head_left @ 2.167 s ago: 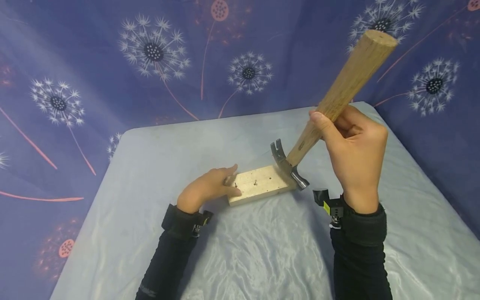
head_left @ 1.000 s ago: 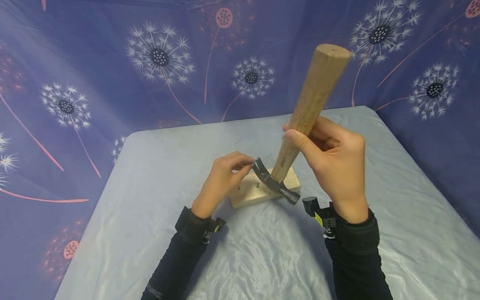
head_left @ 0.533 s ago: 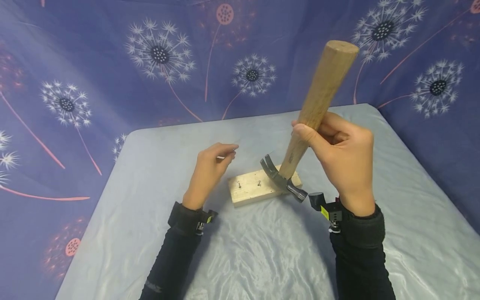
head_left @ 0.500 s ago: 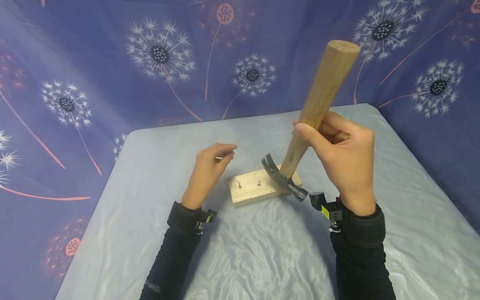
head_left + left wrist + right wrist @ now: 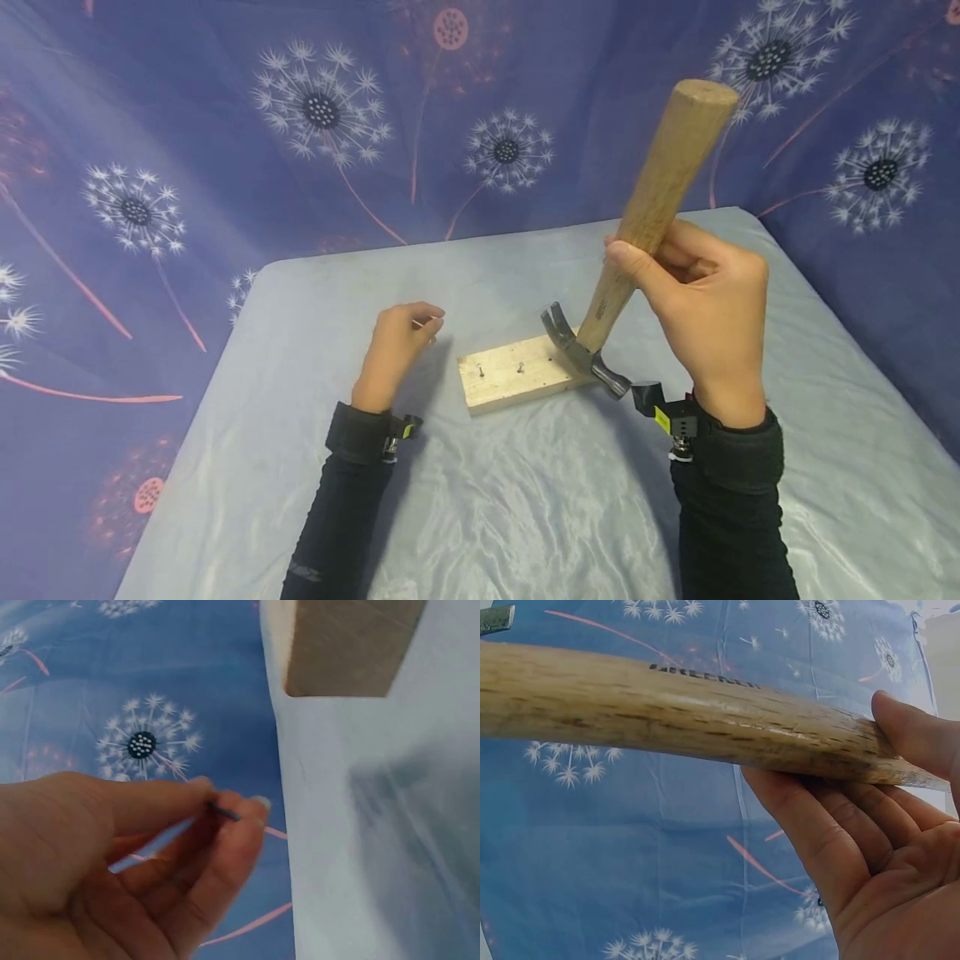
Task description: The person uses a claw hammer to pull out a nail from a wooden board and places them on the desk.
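My right hand pinches the wooden handle of a claw hammer between thumb and fingers. The handle points up, and the steel head hangs over the right end of a pale wooden block; whether they touch I cannot tell. Two bent nails stick up from the block, and a small dark hole shows near the hammer head. Left of the block, my left hand is raised and pinches a thin dark nail between thumb and fingertips, mostly covered by them.
The block lies on a table draped in shiny light-blue cloth. A purple-blue curtain with dandelion prints hangs behind the table and along its sides. Each wrist carries a small camera on a black band.
My left hand let go of the block, went to the hammer's claw, then drew away left with the nail. The hammer dipped left, then swung back right, uncovering more of the block.
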Available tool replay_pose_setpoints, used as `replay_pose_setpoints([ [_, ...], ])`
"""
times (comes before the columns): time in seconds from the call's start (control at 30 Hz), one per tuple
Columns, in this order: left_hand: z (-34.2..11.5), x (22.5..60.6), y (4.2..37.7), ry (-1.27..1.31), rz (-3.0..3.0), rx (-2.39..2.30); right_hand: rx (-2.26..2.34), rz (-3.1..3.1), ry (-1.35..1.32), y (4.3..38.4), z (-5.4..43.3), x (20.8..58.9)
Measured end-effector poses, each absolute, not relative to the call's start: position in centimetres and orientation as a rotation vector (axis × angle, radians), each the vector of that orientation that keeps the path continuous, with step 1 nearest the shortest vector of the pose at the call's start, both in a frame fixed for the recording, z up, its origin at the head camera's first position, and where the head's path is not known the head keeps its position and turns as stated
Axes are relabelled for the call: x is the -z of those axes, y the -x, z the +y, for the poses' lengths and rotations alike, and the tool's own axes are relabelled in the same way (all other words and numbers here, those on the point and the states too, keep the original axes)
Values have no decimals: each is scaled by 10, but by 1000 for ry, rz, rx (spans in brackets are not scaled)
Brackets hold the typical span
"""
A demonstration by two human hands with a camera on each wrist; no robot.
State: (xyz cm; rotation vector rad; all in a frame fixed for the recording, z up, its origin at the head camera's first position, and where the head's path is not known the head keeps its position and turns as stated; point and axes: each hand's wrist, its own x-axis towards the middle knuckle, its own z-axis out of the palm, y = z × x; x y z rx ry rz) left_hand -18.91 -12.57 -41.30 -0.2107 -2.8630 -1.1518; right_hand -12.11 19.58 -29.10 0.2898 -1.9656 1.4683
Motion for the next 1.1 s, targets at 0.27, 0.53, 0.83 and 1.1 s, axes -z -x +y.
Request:
replay_pose_setpoints([
  [0.27, -132, 427, 192, 26, -3044, 1072, -1500, -1968, -291, 125, 195, 294],
  [0.53, -136, 442, 196, -50, -3107, 1093, -1473, -1951, -282, 127, 194, 297],
  [0.83, -134, 446, 197, -90, -3124, 1128, -1461, -2010, -287, 129, 196, 301],
  [1.1, -132, 429, 194, 50, -3061, 1118, -1546, -2279, -254, 128, 191, 301],
])
